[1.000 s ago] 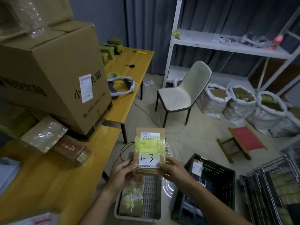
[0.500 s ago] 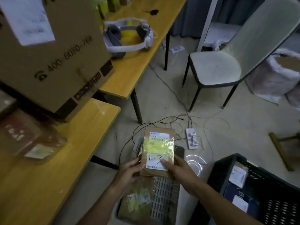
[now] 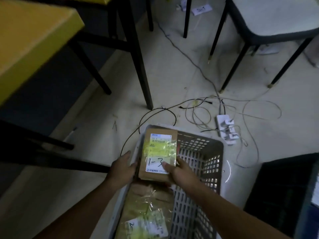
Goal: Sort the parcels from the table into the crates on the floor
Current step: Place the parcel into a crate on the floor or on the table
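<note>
The parcel (image 3: 159, 152) is a flat brown cardboard packet with a white shipping label, yellow-green tape across its middle, and the handwritten mark "1-3". It sits over the far left part of the grey crate (image 3: 198, 169), label facing up. Whether its underside touches anything below cannot be determined.

The left hand (image 3: 123, 167) holds the parcel's left edge; its fingers are curled under that edge, largely hidden, and the thumb extends forward along the crate's left rim. The right hand (image 3: 179, 171) grips the near right corner, with the thumb pressed on the label beside the "3" and the remaining fingers wrapped at the right edge.

Inside the grey crate, nearer the camera, lies a second parcel (image 3: 146, 216) wrapped in clear film with yellow-green tape and a white label.

The crate stands on the pale floor (image 3: 172, 75). A black crate (image 3: 283, 195) stands just to its right. Beyond the grey crate lie a white power strip (image 3: 226, 128) and tangled cables (image 3: 198, 109). The yellow counter (image 3: 29, 37) occupies the upper left on black legs. A chair (image 3: 276, 16) with a pale seat stands at the upper right.
</note>
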Action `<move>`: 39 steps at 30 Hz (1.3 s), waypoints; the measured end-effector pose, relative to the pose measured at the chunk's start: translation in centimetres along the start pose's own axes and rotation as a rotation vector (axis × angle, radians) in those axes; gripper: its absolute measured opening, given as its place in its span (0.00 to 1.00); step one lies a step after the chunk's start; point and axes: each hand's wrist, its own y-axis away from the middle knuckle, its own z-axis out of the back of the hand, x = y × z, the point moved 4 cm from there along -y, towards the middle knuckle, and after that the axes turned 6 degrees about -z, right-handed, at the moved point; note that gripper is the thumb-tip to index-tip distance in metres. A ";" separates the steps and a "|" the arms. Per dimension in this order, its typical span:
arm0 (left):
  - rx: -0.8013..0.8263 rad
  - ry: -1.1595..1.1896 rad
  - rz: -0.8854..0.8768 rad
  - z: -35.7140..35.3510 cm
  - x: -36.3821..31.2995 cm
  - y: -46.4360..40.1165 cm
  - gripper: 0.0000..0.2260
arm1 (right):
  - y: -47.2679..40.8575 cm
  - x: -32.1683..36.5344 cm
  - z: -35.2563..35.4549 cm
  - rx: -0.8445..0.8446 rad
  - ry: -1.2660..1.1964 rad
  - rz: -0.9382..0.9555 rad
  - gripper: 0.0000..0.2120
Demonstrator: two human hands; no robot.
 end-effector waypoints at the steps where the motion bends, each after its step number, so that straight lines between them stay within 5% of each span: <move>1: 0.024 -0.057 -0.018 -0.5 0.5 -0.7 0.29 | -1.2 -0.6 -0.5 0.002 0.000 0.000 0.16; 6: -0.013 -0.144 -0.090 -1.3 1.9 -2.7 0.15 | -4.7 -2.7 -2.2 -0.035 -0.028 -0.013 0.15; 19: -0.027 -0.184 -0.097 -1.4 3.3 -3.9 0.25 | -8.5 -4.1 -3.2 -0.157 0.014 -0.035 0.19; 29: 0.126 -0.286 -0.108 -0.2 0.9 -2.8 0.14 | -5.0 -2.5 -1.9 -0.314 0.181 -0.049 0.26; 36: 0.252 -0.406 -0.138 3.9 -4.3 4.4 0.22 | 3.6 3.9 -1.6 -0.171 0.613 -0.001 0.20; 39: 0.268 -0.444 -0.185 6.6 -9.4 9.7 0.15 | 10.6 9.3 -1.4 -0.051 0.894 0.108 0.20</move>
